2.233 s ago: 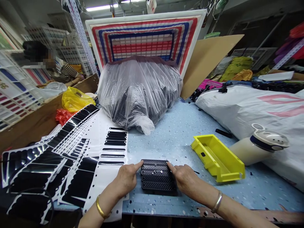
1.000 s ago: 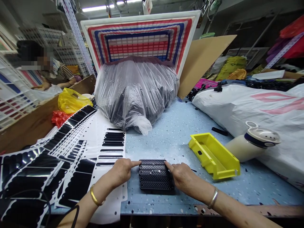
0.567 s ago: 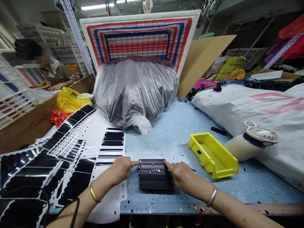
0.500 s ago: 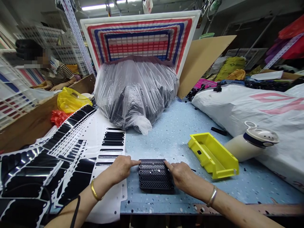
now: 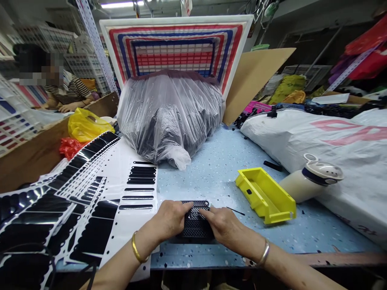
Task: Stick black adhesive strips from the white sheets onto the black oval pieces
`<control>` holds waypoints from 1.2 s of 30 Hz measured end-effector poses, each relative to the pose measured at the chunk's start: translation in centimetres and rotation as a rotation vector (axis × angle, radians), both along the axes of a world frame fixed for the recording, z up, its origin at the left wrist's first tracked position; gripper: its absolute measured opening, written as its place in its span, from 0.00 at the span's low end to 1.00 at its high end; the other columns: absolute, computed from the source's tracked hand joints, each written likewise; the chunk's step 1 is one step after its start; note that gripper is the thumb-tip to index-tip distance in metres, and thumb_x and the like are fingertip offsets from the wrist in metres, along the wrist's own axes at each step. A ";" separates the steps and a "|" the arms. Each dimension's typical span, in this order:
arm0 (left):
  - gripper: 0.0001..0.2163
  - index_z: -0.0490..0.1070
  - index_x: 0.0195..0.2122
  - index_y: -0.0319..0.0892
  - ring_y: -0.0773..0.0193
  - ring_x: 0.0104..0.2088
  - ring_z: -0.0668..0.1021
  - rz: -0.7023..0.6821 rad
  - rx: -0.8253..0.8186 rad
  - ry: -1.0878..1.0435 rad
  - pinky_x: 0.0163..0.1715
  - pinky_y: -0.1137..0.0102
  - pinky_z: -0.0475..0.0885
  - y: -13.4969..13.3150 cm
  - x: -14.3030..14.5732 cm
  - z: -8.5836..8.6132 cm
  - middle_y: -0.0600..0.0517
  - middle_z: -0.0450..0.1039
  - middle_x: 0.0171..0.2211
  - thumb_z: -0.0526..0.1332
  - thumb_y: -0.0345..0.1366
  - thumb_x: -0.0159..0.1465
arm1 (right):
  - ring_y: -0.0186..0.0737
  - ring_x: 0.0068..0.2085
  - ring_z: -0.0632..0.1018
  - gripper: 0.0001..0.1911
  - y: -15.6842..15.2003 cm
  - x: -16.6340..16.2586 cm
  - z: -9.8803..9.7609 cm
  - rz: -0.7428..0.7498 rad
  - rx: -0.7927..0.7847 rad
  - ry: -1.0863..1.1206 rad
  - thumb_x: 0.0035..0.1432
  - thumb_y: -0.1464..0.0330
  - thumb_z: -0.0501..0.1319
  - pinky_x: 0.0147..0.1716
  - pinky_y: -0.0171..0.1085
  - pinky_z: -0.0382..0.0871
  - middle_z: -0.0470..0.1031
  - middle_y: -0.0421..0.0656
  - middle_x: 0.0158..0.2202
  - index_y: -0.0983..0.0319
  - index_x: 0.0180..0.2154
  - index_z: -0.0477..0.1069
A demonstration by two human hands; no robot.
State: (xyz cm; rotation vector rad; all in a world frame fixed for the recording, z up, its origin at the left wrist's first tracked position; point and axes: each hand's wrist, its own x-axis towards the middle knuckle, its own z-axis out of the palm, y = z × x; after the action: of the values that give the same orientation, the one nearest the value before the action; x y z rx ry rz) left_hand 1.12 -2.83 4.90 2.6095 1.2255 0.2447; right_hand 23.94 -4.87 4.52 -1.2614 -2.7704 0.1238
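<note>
Mesh block (image 5: 198, 233), black | near tabletop (image 5: 216, 173) front edge | left hand (image 5: 171, 218), right hand (image 5: 226, 228) curled over it, can't tell if gripping | open room behind, toward plastic bag (image 5: 172, 117)

Ceiling tube (image 5: 121, 5) lit; glare on black strips (image 5: 26, 203); edges stretched, background dim

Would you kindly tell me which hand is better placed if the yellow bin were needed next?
Probably the right hand: it is nearer the yellow bin, on that side of the black strips. The left hand is at their other side, farther away.
</note>
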 end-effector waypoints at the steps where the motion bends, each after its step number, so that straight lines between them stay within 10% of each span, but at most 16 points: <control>1: 0.22 0.73 0.54 0.47 0.55 0.32 0.81 -0.005 -0.001 0.038 0.33 0.66 0.75 0.2 0.3 0.2 0.47 0.81 0.33 0.55 0.24 0.61 | 0.40 0.29 0.76 0.25 -0.4 -0.1 -0.1 0.001 0.011 -0.030 0.56 0.82 0.52 0.29 0.37 0.62 0.78 0.46 0.34 0.62 0.53 0.71; 22: 0.34 0.63 0.64 0.48 0.59 0.30 0.81 0.063 -0.036 0.170 0.33 0.67 0.76 -2.5 -3.1 -1.8 0.48 0.80 0.33 0.53 0.18 0.57 | 0.43 0.30 0.73 0.38 -2.3 2.2 -0.3 0.042 0.085 -0.148 0.48 0.85 0.51 0.33 0.40 0.62 0.74 0.47 0.32 0.62 0.61 0.66; 36: 0.31 0.65 0.63 0.48 0.59 0.31 0.81 0.092 -0.063 0.104 0.33 0.67 0.76 -2.5 -2.9 -2.1 0.48 0.80 0.33 0.53 0.19 0.59 | 0.41 0.34 0.81 0.12 0.2 0.4 -3.0 -0.238 -0.110 0.261 0.61 0.71 0.57 0.35 0.35 0.71 0.82 0.45 0.33 0.60 0.40 0.80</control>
State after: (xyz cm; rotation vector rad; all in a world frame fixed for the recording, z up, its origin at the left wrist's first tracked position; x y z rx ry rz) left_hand -1.80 -5.29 2.75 2.5434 1.3670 0.0860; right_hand 24.35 -4.69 1.54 -1.4715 -2.4054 0.3956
